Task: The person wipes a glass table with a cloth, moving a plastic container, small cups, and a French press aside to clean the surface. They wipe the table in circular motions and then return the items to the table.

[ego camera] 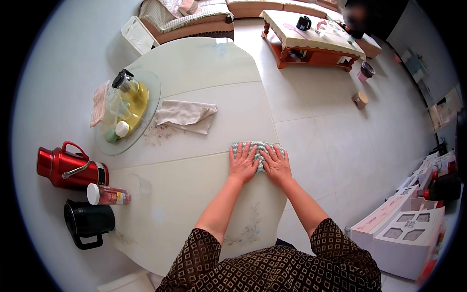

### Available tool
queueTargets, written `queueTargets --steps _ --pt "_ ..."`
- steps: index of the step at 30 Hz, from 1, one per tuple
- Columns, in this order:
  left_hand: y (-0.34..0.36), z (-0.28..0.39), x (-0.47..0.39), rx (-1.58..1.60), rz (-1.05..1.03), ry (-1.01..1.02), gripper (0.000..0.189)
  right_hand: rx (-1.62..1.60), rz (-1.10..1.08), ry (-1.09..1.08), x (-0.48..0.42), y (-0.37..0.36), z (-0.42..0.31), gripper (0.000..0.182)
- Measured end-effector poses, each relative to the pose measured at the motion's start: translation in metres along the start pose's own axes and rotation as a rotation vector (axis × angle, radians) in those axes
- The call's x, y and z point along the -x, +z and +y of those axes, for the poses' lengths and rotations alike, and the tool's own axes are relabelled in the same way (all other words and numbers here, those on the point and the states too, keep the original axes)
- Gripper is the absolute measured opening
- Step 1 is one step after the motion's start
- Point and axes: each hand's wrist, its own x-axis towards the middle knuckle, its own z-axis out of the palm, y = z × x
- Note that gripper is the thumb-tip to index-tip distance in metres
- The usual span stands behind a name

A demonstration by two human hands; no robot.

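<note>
A folded green-and-white patterned cloth [259, 146] lies flat at the right edge of the pale dining table [189, 182]. My left hand [242, 164] rests palm down on its left part, fingers slightly spread. On its right part lies my right hand [277, 166], also palm down, thumbs close to each other. Neither hand grips the cloth; both press or rest on top. Farther up the table is a crumpled beige cloth [188, 115], touched by neither hand.
At the left stand a glass turntable [155, 87] with a glass teapot [127, 84], a red thermos [73, 166], a white-lidded jar [113, 195] and a dark kettle [89, 221]. Beyond are a coffee table [313, 45], a stool [360, 100] and a seated person [355, 18].
</note>
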Motion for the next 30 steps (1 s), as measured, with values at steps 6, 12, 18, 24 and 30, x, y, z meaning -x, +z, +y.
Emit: queueTargets --steps 6,12,18,24,30 --pt "-0.003 -0.001 0.005 0.028 -0.009 -0.015 0.051 0.071 0.030 -0.014 0.004 0.009 -0.004 0.043" --pt "-0.013 -0.010 0.066 0.010 0.023 -0.028 0.051 0.050 -0.012 -0.132 0.050 0.006 -0.038 0.046" --pt "-0.030 -0.031 0.167 0.018 0.089 -0.093 0.050 0.036 -0.078 -0.289 0.106 0.011 -0.102 0.048" --pt "-0.057 -0.097 0.218 -0.080 0.191 -0.213 0.047 -0.048 -0.068 -0.447 0.089 0.026 -0.179 0.045" --pt "-0.074 -0.155 0.262 -0.153 0.259 -0.417 0.045 -0.101 -0.103 -0.538 0.066 0.061 -0.258 0.046"
